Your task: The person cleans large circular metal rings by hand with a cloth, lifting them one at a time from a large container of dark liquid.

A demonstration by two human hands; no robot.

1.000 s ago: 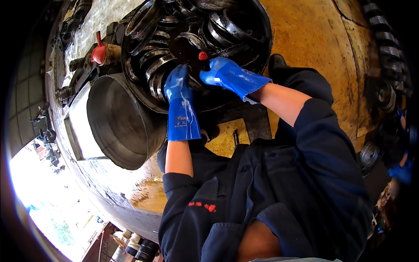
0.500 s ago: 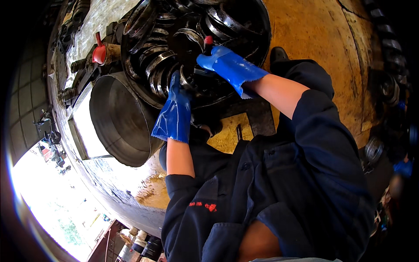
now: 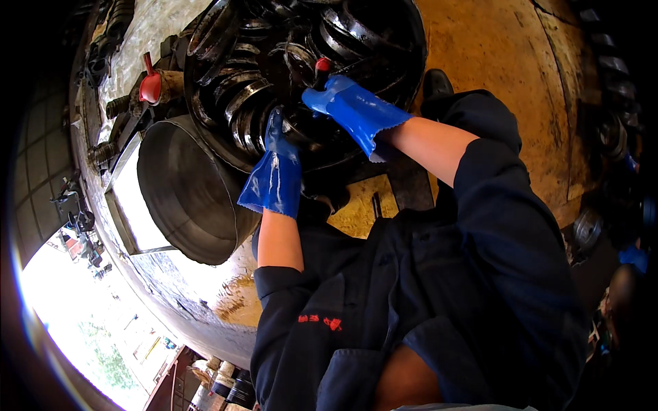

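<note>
Both my hands, in oily blue gloves, are over a large round black tub [image 3: 422, 48] full of curved, oily metal rings [image 3: 245, 96]. The fingers of my left hand [image 3: 275, 154] close at the near side of the tub on a dark metal ring [image 3: 295, 130]; part of the grip is hidden. My right hand [image 3: 337, 99] is closed round a tool with a red-tipped handle [image 3: 322, 65], just right of that ring. The tool's working end is hidden by the glove and the dark tub.
An open metal drum [image 3: 185, 192] lies tilted at the tub's left. Beyond it are a red funnel-like piece [image 3: 150, 85] and dark threaded parts. Yellowish, stained floor [image 3: 507, 61] spreads to the right, with my dark shoe [image 3: 437, 82] near the tub. Metal parts line the far right.
My right hand has shifted slightly left with the red-tipped tool. My left hand stays almost in place at the ring. The view has moved a little.
</note>
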